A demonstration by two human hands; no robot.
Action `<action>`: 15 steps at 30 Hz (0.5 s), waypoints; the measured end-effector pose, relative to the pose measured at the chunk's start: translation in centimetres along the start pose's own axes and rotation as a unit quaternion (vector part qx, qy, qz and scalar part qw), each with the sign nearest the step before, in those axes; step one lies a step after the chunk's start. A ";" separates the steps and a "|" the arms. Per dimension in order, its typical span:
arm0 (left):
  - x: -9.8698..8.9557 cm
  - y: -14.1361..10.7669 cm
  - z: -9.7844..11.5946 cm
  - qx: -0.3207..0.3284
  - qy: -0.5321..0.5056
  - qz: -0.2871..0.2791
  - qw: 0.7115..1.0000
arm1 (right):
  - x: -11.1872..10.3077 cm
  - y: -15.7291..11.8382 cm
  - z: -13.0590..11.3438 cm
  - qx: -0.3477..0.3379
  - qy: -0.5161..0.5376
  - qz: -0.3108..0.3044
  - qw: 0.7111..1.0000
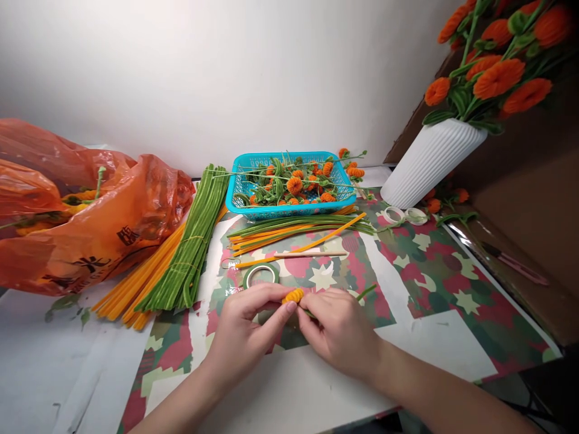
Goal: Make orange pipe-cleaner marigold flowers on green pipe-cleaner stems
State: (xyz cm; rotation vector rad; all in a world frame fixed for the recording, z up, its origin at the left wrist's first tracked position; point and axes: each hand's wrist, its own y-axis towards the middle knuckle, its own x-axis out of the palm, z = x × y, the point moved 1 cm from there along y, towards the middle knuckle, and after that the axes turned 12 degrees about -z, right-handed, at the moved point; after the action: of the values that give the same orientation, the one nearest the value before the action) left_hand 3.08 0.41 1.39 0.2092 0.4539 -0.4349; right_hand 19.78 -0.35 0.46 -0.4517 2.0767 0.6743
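Note:
A small coiled orange-yellow flower point(293, 296) is pinched between the thumb and fingers of my left hand point(253, 319). Right beside it, my right hand point(337, 325) has its fingers closed on a green stem point(365, 292), whose free end sticks out past the knuckles. The fingertips of both hands nearly meet at the flower. Just beyond my left hand lies a roll of green tape point(261, 276). A thin wooden stick point(311, 254) and loose green and orange fuzzy stems point(298, 228) lie farther back.
A blue basket point(289, 210) holds orange flowers. Bundled green stems point(187, 253) and orange stems point(136, 280) lie left, beside an orange plastic bag point(104, 223). At right are a white vase point(432, 160) of flowers, white tape rolls point(393, 216) and a pink cutter point(520, 265).

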 end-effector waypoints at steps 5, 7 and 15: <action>0.1 -0.4 -0.1 0.040 -0.011 0.044 0.998 | -0.2 0.0 0.0 0.016 0.017 0.024 0.999; 0.0 -0.5 -0.2 0.056 -0.056 0.035 0.996 | -0.4 -0.1 0.2 0.009 0.048 0.036 0.998; 0.3 -0.7 0.2 0.040 -0.193 0.018 0.980 | -0.8 0.0 1.1 -0.132 0.065 0.041 0.988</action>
State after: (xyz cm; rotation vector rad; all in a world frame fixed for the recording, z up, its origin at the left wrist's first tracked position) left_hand 3.14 -0.36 1.38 0.2048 0.0522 -0.4461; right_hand 20.91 0.35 0.66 -0.5748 2.1463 0.9979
